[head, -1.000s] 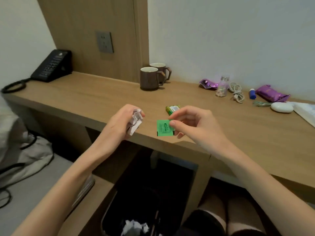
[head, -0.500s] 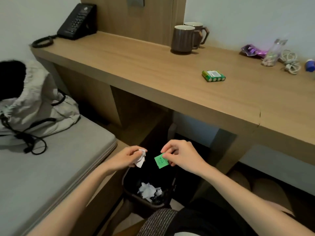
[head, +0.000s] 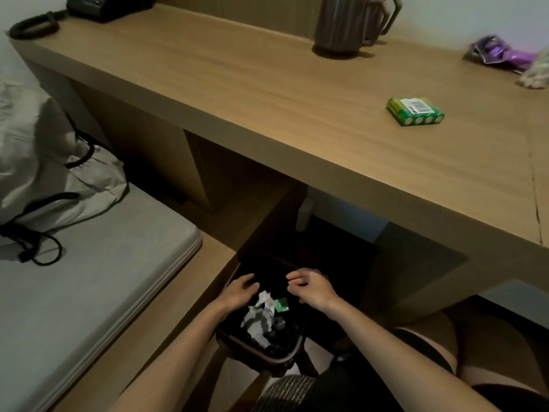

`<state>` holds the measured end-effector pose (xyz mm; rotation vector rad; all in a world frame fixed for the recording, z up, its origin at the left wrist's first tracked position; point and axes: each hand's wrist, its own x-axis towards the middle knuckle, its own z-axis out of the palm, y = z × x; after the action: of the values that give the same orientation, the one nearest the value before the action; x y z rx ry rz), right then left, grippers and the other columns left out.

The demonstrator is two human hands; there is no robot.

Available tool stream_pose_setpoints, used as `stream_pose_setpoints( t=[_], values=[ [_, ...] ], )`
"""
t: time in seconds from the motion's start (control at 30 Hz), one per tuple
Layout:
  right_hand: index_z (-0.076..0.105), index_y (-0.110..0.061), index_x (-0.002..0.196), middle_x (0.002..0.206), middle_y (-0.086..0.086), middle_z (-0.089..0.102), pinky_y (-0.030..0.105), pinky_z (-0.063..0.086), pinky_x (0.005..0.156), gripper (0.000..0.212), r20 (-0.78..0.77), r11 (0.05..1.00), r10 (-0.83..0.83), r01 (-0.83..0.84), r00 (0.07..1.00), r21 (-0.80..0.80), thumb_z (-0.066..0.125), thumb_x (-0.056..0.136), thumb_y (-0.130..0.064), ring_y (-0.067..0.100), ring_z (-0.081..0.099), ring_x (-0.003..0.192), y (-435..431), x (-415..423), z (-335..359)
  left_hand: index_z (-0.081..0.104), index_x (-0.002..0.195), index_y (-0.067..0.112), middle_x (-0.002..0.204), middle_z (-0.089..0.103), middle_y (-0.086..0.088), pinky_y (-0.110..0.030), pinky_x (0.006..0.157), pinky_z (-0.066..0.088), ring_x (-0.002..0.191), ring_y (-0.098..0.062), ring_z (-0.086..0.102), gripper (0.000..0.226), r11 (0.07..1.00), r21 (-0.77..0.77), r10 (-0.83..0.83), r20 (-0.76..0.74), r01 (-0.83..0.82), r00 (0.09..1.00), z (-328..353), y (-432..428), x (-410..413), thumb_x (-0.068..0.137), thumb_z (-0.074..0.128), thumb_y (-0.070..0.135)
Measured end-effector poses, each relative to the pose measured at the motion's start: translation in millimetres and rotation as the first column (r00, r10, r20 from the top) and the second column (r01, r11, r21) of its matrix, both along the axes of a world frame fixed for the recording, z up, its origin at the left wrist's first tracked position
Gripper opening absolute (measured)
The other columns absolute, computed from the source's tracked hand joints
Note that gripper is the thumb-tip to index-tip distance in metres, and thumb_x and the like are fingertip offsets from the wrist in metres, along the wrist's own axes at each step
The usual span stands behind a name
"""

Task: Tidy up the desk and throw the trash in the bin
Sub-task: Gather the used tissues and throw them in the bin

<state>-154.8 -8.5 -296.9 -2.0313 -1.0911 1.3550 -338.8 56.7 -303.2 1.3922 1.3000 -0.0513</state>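
Observation:
Both my hands hover over the dark bin (head: 283, 358) under the desk (head: 267, 93). My left hand (head: 239, 294) holds nothing, its fingers loose over the bin's left side. My right hand (head: 310, 288) is empty too, with fingers loosely curled above the bin's right side. Between and below them, crumpled white paper (head: 261, 315) and a small green wrapper (head: 281, 304) are inside the bin, on other scraps.
On the desk lie a green pack of batteries (head: 415, 111), two brown mugs (head: 341, 23), a purple wrapper (head: 493, 52) and a black phone (head: 101, 5). A grey cushion (head: 89, 278) with a pale bag (head: 50, 162) is at left. My knees are at lower right.
Both hands dropped from desk height to the bin and let go; the white paper and green wrapper have left my fingers and are now in the bin. The camera tilted downward.

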Motion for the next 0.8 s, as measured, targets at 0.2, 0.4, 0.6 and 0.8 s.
stream_pose_setpoints(
  t=[0.2,0.4,0.6,0.8],
  values=[
    [0.066,-0.026,0.115,0.11,-0.01,0.067,0.031,0.052,0.093,0.026,0.114,0.954,0.211,-0.23,0.971,0.191,0.063,0.089,-0.021,0.002,0.064,0.098,-19.5,13.4,62.7,0.046,0.135,0.021,0.13,0.055,-0.002,-0.023,0.098,0.042,0.121,-0.014,0.052,0.036,0.941,0.33,-0.089,0.011,0.081,0.996,39.0,-1.8,-6.4,0.099,0.045,0.026],
    [0.066,-0.029,0.112,0.105,-0.011,0.071,0.026,0.054,0.087,0.022,0.0,0.864,0.241,-0.214,0.971,0.457,0.057,0.094,-0.021,0.005,0.067,0.094,-71.2,16.3,178.3,0.055,0.119,0.036,0.105,0.065,0.021,-0.013,0.086,0.048,0.099,0.007,0.06,0.028,0.694,0.715,-0.154,0.261,-0.084,0.953,163.2,-37.5,-1.4,0.094,0.052,0.024],
    [0.067,-0.022,0.112,0.102,-0.005,0.073,0.027,0.056,0.082,0.023,0.02,0.734,0.158,-0.131,0.987,0.666,0.054,0.095,-0.013,0.013,0.069,0.089,-105.1,39.7,272.9,0.059,0.12,0.028,0.102,0.068,0.015,-0.018,0.085,0.05,0.097,-0.006,0.064,0.028,0.559,0.796,-0.255,0.43,-0.23,0.866,269.5,-60.1,26.6,0.094,0.052,0.019],
    [0.067,-0.021,0.111,0.099,-0.004,0.074,0.027,0.057,0.078,0.023,0.101,0.58,-0.085,-0.034,0.991,0.814,0.058,0.092,-0.011,0.017,0.068,0.084,-120.2,102.2,340.0,0.056,0.122,0.03,0.106,0.067,0.014,-0.017,0.083,0.051,0.099,-0.003,0.062,0.029,0.533,0.832,-0.437,0.429,-0.156,0.791,339.1,-57.0,99.1,0.095,0.052,0.021]
  ],
)
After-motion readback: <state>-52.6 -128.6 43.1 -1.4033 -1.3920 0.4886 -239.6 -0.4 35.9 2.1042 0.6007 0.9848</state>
